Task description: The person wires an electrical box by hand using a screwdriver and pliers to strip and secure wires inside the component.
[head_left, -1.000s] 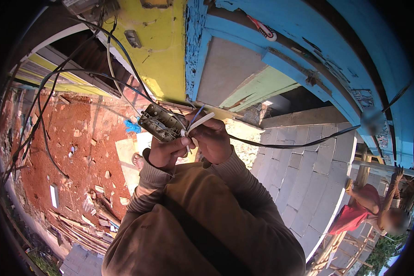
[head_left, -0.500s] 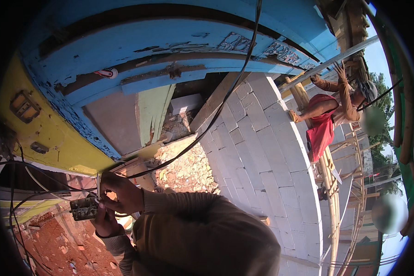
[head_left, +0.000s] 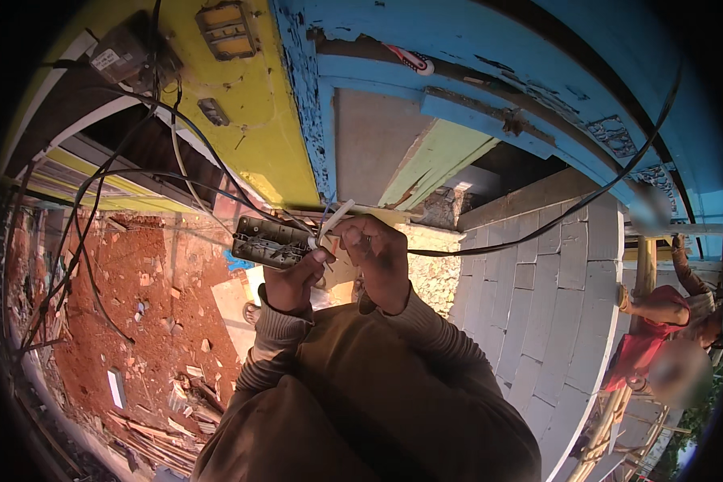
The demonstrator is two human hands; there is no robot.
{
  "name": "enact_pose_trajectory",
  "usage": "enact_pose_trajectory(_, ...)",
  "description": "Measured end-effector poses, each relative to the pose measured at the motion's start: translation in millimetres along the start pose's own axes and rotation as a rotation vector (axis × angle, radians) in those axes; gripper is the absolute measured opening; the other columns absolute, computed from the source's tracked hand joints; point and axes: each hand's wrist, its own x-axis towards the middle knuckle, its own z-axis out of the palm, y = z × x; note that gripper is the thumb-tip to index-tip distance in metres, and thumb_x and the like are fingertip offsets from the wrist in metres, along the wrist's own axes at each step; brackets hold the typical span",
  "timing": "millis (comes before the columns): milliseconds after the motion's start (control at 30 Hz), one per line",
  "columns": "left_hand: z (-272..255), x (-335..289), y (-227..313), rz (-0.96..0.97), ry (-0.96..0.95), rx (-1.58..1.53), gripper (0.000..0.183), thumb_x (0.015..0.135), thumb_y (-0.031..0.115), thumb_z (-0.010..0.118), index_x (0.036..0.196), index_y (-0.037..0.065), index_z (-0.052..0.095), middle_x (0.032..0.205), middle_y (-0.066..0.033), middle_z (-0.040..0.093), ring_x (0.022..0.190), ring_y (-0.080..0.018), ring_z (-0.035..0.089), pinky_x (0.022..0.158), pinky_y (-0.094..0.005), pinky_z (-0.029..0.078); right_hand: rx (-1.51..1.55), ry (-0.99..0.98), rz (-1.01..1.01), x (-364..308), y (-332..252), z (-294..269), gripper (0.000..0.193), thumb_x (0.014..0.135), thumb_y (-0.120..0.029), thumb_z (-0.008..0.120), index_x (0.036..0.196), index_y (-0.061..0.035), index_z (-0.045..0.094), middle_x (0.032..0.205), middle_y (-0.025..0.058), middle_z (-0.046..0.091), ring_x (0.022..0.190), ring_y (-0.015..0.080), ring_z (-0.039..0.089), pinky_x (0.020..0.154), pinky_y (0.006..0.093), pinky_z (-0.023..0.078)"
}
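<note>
My left hand (head_left: 292, 283) is closed at one end of an opened extension socket block (head_left: 267, 243), a dark casing with metal contact strips showing inside. Thin wires meet the block at that end, by my left thumb. Close on the right, my right hand (head_left: 377, 261) is pinched at a short white cable (head_left: 336, 219) that slants up from the wires. My fingers cover part of their junction. A black cable (head_left: 530, 241) runs out to the right from behind my right hand.
Several loose cables (head_left: 80, 201) hang at the left, near a meter box (head_left: 128, 55) on the yellow wall (head_left: 273, 120). Red soil with rubble (head_left: 153, 313) lies below. A grey block wall (head_left: 538, 321) stands right, with a person (head_left: 659, 321) on bamboo scaffolding (head_left: 606, 426) beyond.
My view has swung left, so the hands and socket block sit nearer the middle. My right hand has shifted to the right of my left hand. The person slides toward the right rim.
</note>
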Motion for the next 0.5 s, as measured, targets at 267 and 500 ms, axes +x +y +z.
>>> enact_pose_trajectory(267, -11, -12, -4, 0.155, -0.061, 0.299, 0.017, 0.089, 0.003, 0.065, 0.103, -0.004, 0.056, 0.08, -0.0071, 0.064, 0.061, -0.0092, 0.051, 0.051, -0.0228, 0.038, 0.109, 0.036, 0.079, -2, 7, 6, 0.005, 0.094, -0.003, 0.065, 0.096, 0.0006, 0.064, 0.071, -0.0041, 0.057, 0.063, -0.0013, 0.047, 0.054, 0.0183, 0.036)
enact_pose_trajectory(500, -2, -4, -1, 0.162, 0.063, -0.029, 0.027, 0.091, 0.002, 0.063, 0.115, -0.001, 0.053, 0.078, -0.0028, 0.058, 0.061, -0.0076, 0.049, 0.052, -0.0208, 0.037, -0.247, -0.157, -0.125, -15, 17, 4, 0.007, 0.091, 0.001, 0.062, 0.098, 0.0011, 0.061, 0.078, 0.0053, 0.063, 0.063, 0.0073, 0.057, 0.056, 0.0256, 0.044)
